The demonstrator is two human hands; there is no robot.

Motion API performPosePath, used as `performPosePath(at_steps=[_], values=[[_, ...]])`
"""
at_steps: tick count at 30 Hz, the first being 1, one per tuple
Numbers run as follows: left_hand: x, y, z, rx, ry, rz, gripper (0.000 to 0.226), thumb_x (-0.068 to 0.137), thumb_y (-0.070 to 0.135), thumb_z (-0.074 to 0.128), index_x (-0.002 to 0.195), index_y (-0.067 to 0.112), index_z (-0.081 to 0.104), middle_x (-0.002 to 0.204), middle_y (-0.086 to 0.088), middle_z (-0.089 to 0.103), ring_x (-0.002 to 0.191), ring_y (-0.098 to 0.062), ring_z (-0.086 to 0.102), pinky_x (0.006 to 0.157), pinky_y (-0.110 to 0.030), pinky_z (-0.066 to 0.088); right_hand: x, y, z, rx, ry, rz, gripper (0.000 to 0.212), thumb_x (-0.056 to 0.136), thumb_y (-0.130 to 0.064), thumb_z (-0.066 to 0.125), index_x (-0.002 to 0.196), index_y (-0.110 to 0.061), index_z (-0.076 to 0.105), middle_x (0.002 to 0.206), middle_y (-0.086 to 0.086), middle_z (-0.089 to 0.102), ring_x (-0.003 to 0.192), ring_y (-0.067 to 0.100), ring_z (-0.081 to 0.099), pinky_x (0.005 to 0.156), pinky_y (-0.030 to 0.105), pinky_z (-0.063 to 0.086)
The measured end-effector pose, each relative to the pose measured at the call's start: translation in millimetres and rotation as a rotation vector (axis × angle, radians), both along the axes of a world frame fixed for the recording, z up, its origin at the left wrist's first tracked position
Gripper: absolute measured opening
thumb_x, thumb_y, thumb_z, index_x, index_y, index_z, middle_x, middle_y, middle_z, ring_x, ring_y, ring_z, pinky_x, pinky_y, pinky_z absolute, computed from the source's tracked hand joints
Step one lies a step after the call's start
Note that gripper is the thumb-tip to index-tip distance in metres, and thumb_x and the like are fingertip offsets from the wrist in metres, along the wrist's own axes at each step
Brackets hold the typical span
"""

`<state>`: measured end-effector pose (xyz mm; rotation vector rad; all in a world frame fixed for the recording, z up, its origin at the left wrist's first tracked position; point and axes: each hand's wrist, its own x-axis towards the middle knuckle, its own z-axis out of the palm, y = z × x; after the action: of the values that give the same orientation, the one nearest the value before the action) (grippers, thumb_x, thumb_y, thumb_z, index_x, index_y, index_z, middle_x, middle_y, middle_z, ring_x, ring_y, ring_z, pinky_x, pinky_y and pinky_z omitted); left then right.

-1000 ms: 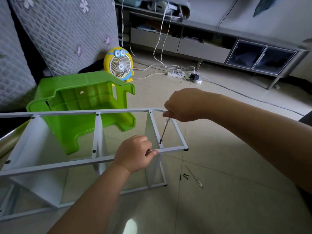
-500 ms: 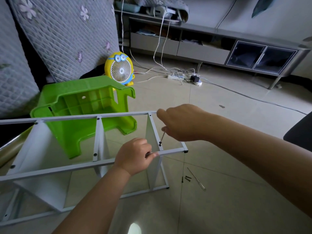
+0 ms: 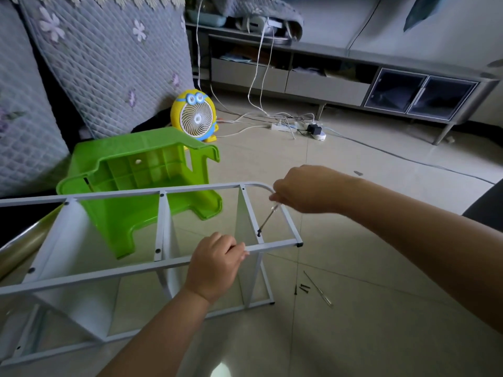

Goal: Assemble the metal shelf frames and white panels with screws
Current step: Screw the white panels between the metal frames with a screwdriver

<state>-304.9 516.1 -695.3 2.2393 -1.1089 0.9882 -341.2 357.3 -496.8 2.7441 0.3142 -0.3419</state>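
Note:
A white metal shelf frame (image 3: 114, 268) lies on its side on the tiled floor, with white panels (image 3: 68, 240) standing between its rails. My left hand (image 3: 215, 263) grips the near top rail close to the right end. My right hand (image 3: 304, 189) holds a thin screwdriver (image 3: 268, 217) by its handle, above the frame's curved corner. The tool slants down-left, its tip on a black screw (image 3: 258, 233) in the crossbar over the rightmost panel. Loose black screws (image 3: 302, 288) and a second thin tool (image 3: 318, 289) lie on the floor right of the frame.
A green plastic stool (image 3: 141, 180) lies tipped behind the frame. A yellow desk fan (image 3: 194, 117) stands beyond it, near a power strip and cables (image 3: 294, 126). Quilted cushions (image 3: 109, 63) lean at the left; a low TV cabinet (image 3: 353, 83) runs along the far wall.
My right hand dipped toward the crossbar half a second ago and has risen again with the screwdriver, tip staying at the screw. My left hand keeps its grip on the rail.

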Motion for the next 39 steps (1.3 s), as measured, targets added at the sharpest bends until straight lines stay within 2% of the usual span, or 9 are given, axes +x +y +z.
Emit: performPosePath(at_steps=[3, 6, 12, 15, 18, 26, 29, 34, 39], values=[[-1, 4, -5, -0.028, -0.024, -0.011, 0.025, 0.083, 0.016, 0.051, 0.076, 0.008, 0.073, 0.061, -0.003, 0.058, 0.064, -0.019, 0.035, 0.048, -0.030, 0.037, 4, -1, 0, -0.040, -0.010, -0.011, 0.042, 0.100, -0.035, 0.027, 0.109, -0.005, 0.055, 0.079, 0.005, 0.050, 0.073, 0.019, 0.040, 0.068, 0.028, 0.032], [-3, 3, -3, -0.065, 0.006, -0.030, 0.026, 0.083, 0.014, 0.051, 0.073, 0.006, 0.073, 0.059, -0.005, 0.057, 0.064, -0.018, 0.034, 0.044, -0.026, 0.042, 6, 5, -2, -0.042, -0.026, 0.010, 0.039, 0.101, -0.033, 0.027, 0.110, -0.006, 0.054, 0.078, 0.003, 0.042, 0.075, 0.019, 0.039, 0.068, 0.029, 0.032], [-4, 2, -3, -0.095, -0.007, -0.050, 0.024, 0.082, 0.012, 0.052, 0.075, 0.003, 0.073, 0.061, -0.005, 0.060, 0.065, -0.017, 0.035, 0.054, -0.027, 0.036, 11, 15, -7, 0.166, -0.001, 0.030, 0.005, 0.095, -0.013, 0.040, 0.094, -0.016, 0.036, 0.070, -0.007, 0.028, 0.060, 0.010, 0.032, 0.058, 0.026, 0.030], [-5, 2, -5, -0.099, -0.009, -0.058, 0.024, 0.082, 0.012, 0.052, 0.075, 0.004, 0.073, 0.061, -0.005, 0.061, 0.065, -0.017, 0.037, 0.053, -0.029, 0.041, 17, 13, -6, 0.077, 0.005, 0.095, 0.008, 0.096, -0.017, 0.043, 0.100, -0.012, 0.047, 0.083, -0.002, 0.043, 0.069, 0.011, 0.037, 0.068, 0.026, 0.035], [-4, 2, -6, -0.109, -0.012, -0.066, 0.025, 0.082, 0.012, 0.051, 0.074, 0.005, 0.073, 0.060, -0.004, 0.060, 0.065, -0.017, 0.037, 0.056, -0.029, 0.037, 20, 8, -4, -0.007, -0.003, 0.103, 0.028, 0.098, -0.026, 0.039, 0.111, -0.006, 0.054, 0.101, 0.007, 0.055, 0.080, 0.013, 0.039, 0.073, 0.026, 0.035], [-4, 1, -4, -0.114, 0.012, -0.057, 0.025, 0.082, 0.012, 0.050, 0.072, 0.006, 0.073, 0.058, -0.004, 0.059, 0.065, -0.017, 0.035, 0.057, -0.027, 0.033, 11, -1, -8, 0.037, -0.031, 0.136, 0.026, 0.097, -0.026, 0.040, 0.110, -0.008, 0.054, 0.106, 0.006, 0.055, 0.085, 0.015, 0.048, 0.076, 0.023, 0.037], [-4, 0, -4, -0.142, 0.015, -0.051, 0.045, 0.096, 0.015, 0.038, 0.067, 0.006, 0.072, 0.058, -0.004, 0.058, 0.064, -0.018, 0.034, 0.056, -0.028, 0.033, 2, -4, -11, 0.110, -0.021, 0.142, 0.024, 0.096, -0.025, 0.043, 0.111, -0.010, 0.053, 0.109, 0.003, 0.053, 0.086, 0.013, 0.047, 0.076, 0.022, 0.038], [-5, 0, -4, -0.135, 0.016, -0.045, 0.035, 0.090, 0.015, 0.045, 0.071, 0.005, 0.072, 0.058, -0.005, 0.058, 0.064, -0.018, 0.035, 0.056, -0.030, 0.033, -4, -11, -15, 0.221, -0.020, 0.124, 0.022, 0.095, -0.022, 0.045, 0.110, -0.010, 0.057, 0.107, 0.003, 0.056, 0.084, 0.009, 0.042, 0.075, 0.018, 0.034], [-5, 0, -5, -0.139, 0.034, -0.059, 0.056, 0.101, 0.022, 0.027, 0.070, 0.005, 0.071, 0.058, -0.006, 0.057, 0.064, -0.019, 0.034, 0.056, -0.031, 0.034, 6, -11, -10, 0.349, 0.012, -0.005, 0.020, 0.094, -0.017, 0.047, 0.104, -0.007, 0.062, 0.083, -0.004, 0.055, 0.061, -0.003, 0.044, 0.061, 0.014, 0.036]])
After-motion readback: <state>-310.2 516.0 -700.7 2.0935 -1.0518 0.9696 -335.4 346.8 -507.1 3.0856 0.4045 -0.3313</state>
